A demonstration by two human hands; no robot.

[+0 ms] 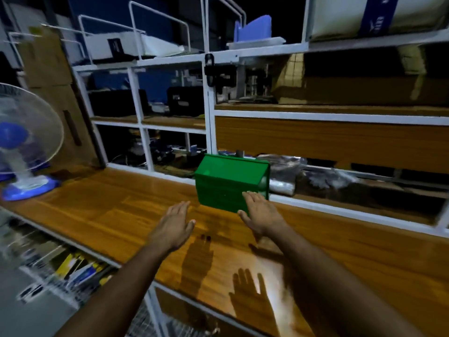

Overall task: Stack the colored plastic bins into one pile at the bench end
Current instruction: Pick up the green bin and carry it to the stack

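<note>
At the far left we see a blue-and-white desk fan (25, 144) standing on the wooden bench top (116, 205), with a cardboard box (48, 69) upright behind it. Moving right, our left hand (173, 226) hangs above the bench with its fingers straight and together, thumb spread, holding nothing; it is short of the bin and not touching it. Next comes the green plastic bin (228, 182), which sits near the back edge of the bench, against the white metal shelving frame (209, 113). It looks tipped, with its base side facing us, though motion blur leaves us unsure of its exact pose. Our right hand (261, 212) is at the bin's lower right corner, fingers extended and flat, fingertips overlapping the green wall; we cannot tell for sure whether they press on it. To the right, behind the bin, crumpled clear plastic wrap (284, 171) lies on the lower shelf.
</note>
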